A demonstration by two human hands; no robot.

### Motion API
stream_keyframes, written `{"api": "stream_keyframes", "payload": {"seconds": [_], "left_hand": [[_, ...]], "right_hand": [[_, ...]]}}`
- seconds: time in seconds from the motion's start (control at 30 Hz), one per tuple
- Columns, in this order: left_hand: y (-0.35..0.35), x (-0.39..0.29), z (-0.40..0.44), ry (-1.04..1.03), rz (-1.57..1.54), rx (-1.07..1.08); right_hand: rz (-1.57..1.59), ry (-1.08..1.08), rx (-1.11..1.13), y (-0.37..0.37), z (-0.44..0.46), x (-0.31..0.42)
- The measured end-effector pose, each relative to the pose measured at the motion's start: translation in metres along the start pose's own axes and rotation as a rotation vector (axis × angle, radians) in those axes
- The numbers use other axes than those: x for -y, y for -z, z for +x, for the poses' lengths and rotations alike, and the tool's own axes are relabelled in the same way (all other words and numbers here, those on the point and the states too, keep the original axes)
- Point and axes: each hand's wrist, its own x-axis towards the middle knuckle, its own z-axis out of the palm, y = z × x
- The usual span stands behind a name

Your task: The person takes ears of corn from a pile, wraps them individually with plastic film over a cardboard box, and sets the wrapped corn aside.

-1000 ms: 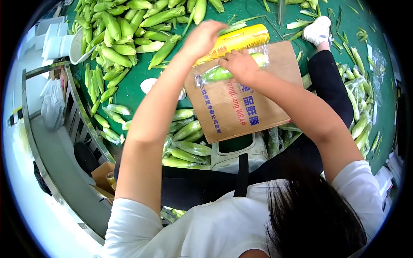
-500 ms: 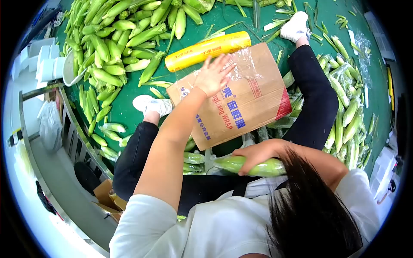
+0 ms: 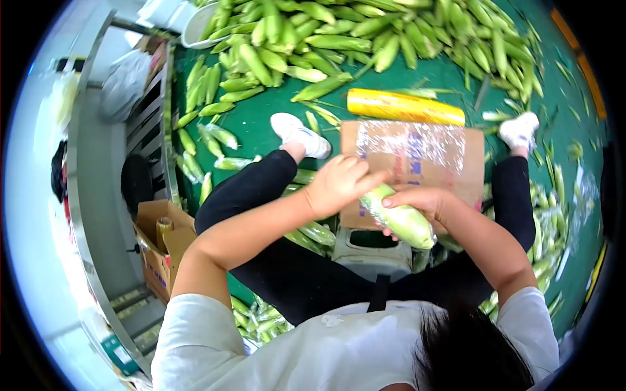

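Above the near part of a cardboard box (image 3: 475,186), a film-wrapped ear of corn (image 3: 409,225) is held at a slant, its far end pointed toward the left hand (image 3: 338,186). The ear is grasped by the right hand (image 3: 425,201), the thumb being laid over its upper side and the other fingers curled around beneath. The left hand is held just beside the far end; its fingers are partly bent, and whether the wrapping is touched or pinched by them cannot be told. The top of the box is partly covered by clear plastic film (image 3: 427,146), and along the far edge a yellow roll (image 3: 404,106) is laid crosswise. Under the near edge, a pale stool (image 3: 372,259) is seen between the black-clad legs (image 3: 512,195). Beyond the roll, unwrapped ears are heaped in a large pile (image 3: 339,42) on the green floor (image 3: 261,112); at the left end of the pile, a white basin (image 3: 197,32) is partly shown. Further wrapped ears (image 3: 546,221) are massed beside the right leg. Near the left leg, an open carton (image 3: 155,264) is placed, with a paler roll (image 3: 164,229) stood inside.
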Motion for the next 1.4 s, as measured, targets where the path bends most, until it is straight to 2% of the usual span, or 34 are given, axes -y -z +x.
{"api": "stream_keyframes", "payload": {"seconds": [0.07, 0.13, 0.17, 0.2, 0.27, 0.33, 0.4, 0.47, 0.53, 0.57, 0.67, 0.7, 0.73, 0.77, 0.8, 0.83, 0.87, 0.93, 1.0, 1.03, 1.07, 1.1, 1.17, 1.2, 1.23, 1.3, 1.33, 1.4], "left_hand": [[0.028, 0.044, -0.003, 0.065, -0.007, 0.163], [0.042, 0.086, -0.030, 0.292, -0.217, 0.158], [0.044, 0.113, -0.047, 0.351, -0.351, 0.184], [0.047, 0.141, -0.065, 0.405, -0.479, 0.210], [0.058, 0.188, -0.108, 0.783, -0.937, 0.449], [0.051, 0.221, -0.162, 1.069, -0.980, 0.347], [0.026, 0.242, -0.235, 1.311, -0.726, 0.274], [0.001, 0.229, -0.301, 1.382, -0.559, 0.333], [-0.108, 0.227, -0.465, 1.210, -0.190, 0.771], [-0.105, 0.228, -0.464, 1.199, -0.219, 0.721], [-0.078, 0.235, -0.409, 1.164, -0.303, 0.546], [-0.060, 0.238, -0.372, 1.154, -0.328, 0.477], [-0.039, 0.248, -0.306, 1.380, -0.641, -0.012], [-0.028, 0.279, -0.266, 1.467, -0.841, -0.022], [0.008, 0.259, -0.177, 1.570, -1.158, -0.250], [0.001, 0.266, -0.145, 1.478, -1.520, -0.141], [0.002, 0.250, -0.088, 1.576, -1.674, -0.095], [-0.003, 0.204, 0.001, 1.680, -1.797, -0.234], [-0.033, 0.179, 0.046, 1.172, -1.944, -0.610], [-0.032, 0.162, 0.060, 1.162, -1.914, -0.727], [-0.043, 0.163, 0.061, 1.152, -2.095, -0.570], [-0.023, 0.141, 0.066, 0.990, -2.033, -0.380], [-0.006, 0.107, 0.071, 0.695, -1.898, 0.043], [-0.006, 0.087, 0.073, 0.625, -1.752, 0.139], [-0.002, 0.070, 0.082, 0.516, -1.731, 0.233], [-0.005, 0.040, 0.090, 0.381, -1.740, 0.379], [0.001, 0.030, 0.093, 0.455, -1.750, 0.476], [-0.012, 0.030, 0.092, 0.466, -1.725, 0.484]], "right_hand": [[-0.200, 0.026, 0.102, -0.005, 0.029, 0.048], [-0.687, 0.270, 0.023, -0.007, 0.057, 0.094], [-1.111, 0.497, -0.109, -0.002, 0.076, 0.109], [-1.527, 0.835, -0.291, -0.007, 0.091, 0.122], [-1.938, 0.644, -0.462, -0.021, 0.112, 0.170], [-1.918, 0.797, -0.592, 0.058, 0.183, 0.210], [-1.787, 0.743, -0.955, 0.139, 0.245, 0.243], [-1.757, 0.592, -1.257, 0.179, 0.282, 0.255], [-1.885, 0.412, -1.321, 0.195, 0.309, 0.249], [-1.872, 0.339, -1.168, 0.196, 0.311, 0.253], [-1.988, 0.194, -0.947, 0.197, 0.330, 0.260], [-1.967, 0.287, -0.864, 0.191, 0.327, 0.259], [-1.890, 0.313, -0.853, 0.178, 0.320, 0.259], [-1.815, 0.339, -0.848, 0.155, 0.307, 0.255], [-1.738, 0.365, -0.850, 0.134, 0.293, 0.247], [-1.654, 0.441, -0.885, 0.118, 0.276, 0.234], [-1.568, 0.522, -0.925, 0.102, 0.257, 0.219], [-1.403, 0.575, -0.968, 0.049, 0.202, 0.186], [-1.324, 0.902, -0.921, 0.021, 0.151, 0.146], [-1.210, 0.904, -0.821, 0.016, 0.123, 0.136], [-1.087, 0.901, -0.724, 0.013, 0.096, 0.122], [-0.873, 0.759, -0.579, 0.027, 0.072, 0.116], [-1.282, 0.847, -0.566, 0.037, 0.013, 0.102], [-1.559, 0.924, -0.583, 0.041, -0.011, 0.090], [-1.614, 0.934, -0.522, 0.039, -0.038, 0.078], [-1.892, 0.878, -0.680, 0.037, -0.108, 0.070], [-1.888, 0.996, -0.702, 0.058, -0.140, 0.074], [-1.905, 0.992, -1.124, 0.086, -0.216, 0.073]]}}
